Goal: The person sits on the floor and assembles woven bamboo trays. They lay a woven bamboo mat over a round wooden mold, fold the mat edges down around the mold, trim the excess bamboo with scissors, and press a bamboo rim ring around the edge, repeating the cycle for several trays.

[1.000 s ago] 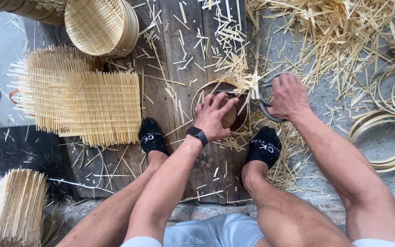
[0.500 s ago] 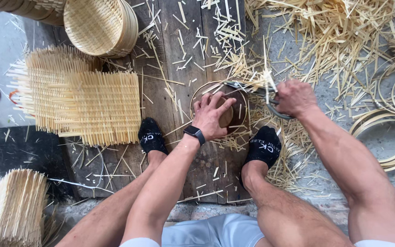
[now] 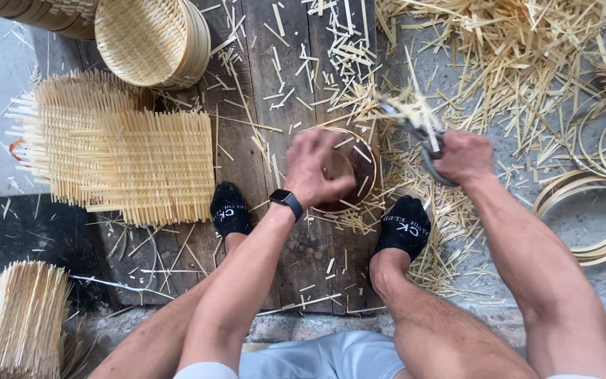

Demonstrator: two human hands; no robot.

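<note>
My left hand (image 3: pixel 319 167), blurred by motion and wearing a black wrist watch, rests with spread fingers on a small round bamboo basket (image 3: pixel 359 175) sitting on the dark wooden boards between my feet in black socks. My right hand (image 3: pixel 466 157) is closed around the handles of metal shears (image 3: pixel 415 126), whose blades point up and left over the basket's rim among pale bamboo offcuts. The basket's middle is hidden under my left hand.
Square woven bamboo mats (image 3: pixel 117 154) lie stacked at left. Finished round baskets (image 3: pixel 150 38) are stacked at top left. Bamboo hoops (image 3: pixel 590 210) lie at right, a heap of strips (image 3: pixel 527 49) at top right, and a strip bundle (image 3: pixel 12 323) at bottom left.
My right hand has lifted the shears up and away from the basket's right rim. My left hand has shifted on the basket and is now blurred.
</note>
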